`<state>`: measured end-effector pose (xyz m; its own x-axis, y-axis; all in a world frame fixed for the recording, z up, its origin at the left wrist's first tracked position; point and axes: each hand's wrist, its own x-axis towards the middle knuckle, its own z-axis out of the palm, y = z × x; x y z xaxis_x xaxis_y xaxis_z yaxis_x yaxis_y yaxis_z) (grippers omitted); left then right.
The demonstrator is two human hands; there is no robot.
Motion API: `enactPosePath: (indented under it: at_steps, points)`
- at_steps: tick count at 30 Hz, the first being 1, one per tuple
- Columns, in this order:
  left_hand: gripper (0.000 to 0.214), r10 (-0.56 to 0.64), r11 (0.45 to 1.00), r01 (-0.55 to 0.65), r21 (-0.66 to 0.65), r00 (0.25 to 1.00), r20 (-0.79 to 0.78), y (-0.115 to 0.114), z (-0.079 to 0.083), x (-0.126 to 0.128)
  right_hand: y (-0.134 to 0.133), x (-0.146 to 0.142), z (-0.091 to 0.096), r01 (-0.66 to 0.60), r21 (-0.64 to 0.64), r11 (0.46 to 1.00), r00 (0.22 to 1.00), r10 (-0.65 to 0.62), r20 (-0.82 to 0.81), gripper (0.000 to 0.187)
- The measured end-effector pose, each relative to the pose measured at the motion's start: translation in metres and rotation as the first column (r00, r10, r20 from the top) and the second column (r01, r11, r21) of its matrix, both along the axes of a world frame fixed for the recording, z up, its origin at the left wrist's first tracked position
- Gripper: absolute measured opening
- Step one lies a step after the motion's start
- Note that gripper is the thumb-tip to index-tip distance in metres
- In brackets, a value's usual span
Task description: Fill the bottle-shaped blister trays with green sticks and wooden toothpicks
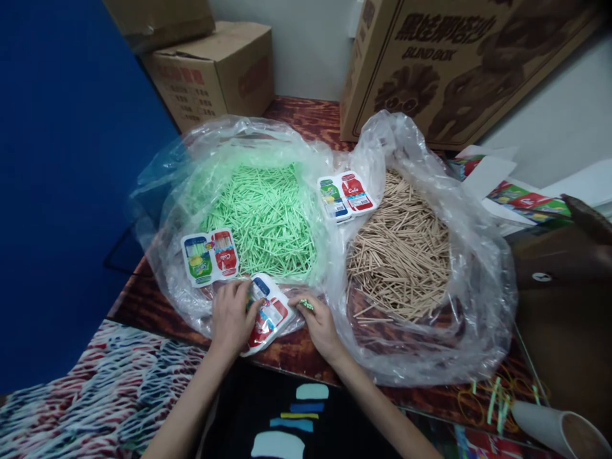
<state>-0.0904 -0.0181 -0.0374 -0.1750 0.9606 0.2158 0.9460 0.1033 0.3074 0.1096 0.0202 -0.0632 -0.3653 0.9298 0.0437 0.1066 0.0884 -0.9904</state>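
Note:
My left hand (230, 317) grips a two-part plastic pack (271, 317) near the table's front edge, its thumb lying across the top. The pack has a red half and a blue-green half. My right hand (319, 326) is closed around a small bunch of short green sticks (306, 304), their ends showing, and its fingertips are at the pack's right edge. Behind the hands, a clear plastic bag (176, 191) lies open around a heap of green sticks (268, 217). A similar labelled pack (210, 256) rests on the bag's left front.
On the right, another clear bag (482, 280) surrounds brown sticks (406, 255). More packs (347, 195) lie between the heaps. Cardboard boxes (243, 70) stand behind. A paper cup (549, 424) lies at front right near rubber bands (471, 408). A blue panel (71, 191) borders the left.

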Motion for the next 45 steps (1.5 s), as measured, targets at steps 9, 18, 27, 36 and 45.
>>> enactPosePath:
  at_steps: [9,18,27,36,45]
  points:
    - [0.036,0.077,0.989,-0.070,-0.132,0.996,0.047,0.011,-0.006,-0.015,0.005,-0.004,0.014,0.051,-0.096,0.994,0.998,-0.055,-0.037,0.016]
    - [0.021,0.090,0.995,-0.095,-0.006,0.916,0.390,0.013,-0.010,-0.024,0.043,-0.009,0.041,0.082,-0.080,0.993,0.990,-0.090,-0.110,0.018]
    - [0.024,-0.009,0.998,-0.020,0.062,0.902,0.432,0.006,-0.008,-0.034,0.071,-0.010,0.038,0.128,-0.053,0.990,0.977,-0.135,-0.167,0.022]
    - [0.045,0.145,0.983,-0.094,-0.160,0.924,0.353,0.003,0.001,-0.039,0.069,-0.007,0.039,0.143,-0.042,0.989,0.979,-0.148,-0.138,0.021]
    - [0.023,0.179,0.983,-0.138,-0.119,0.846,0.502,0.000,-0.009,-0.035,0.067,-0.006,0.044,0.119,-0.069,0.990,0.982,-0.128,-0.139,0.023]
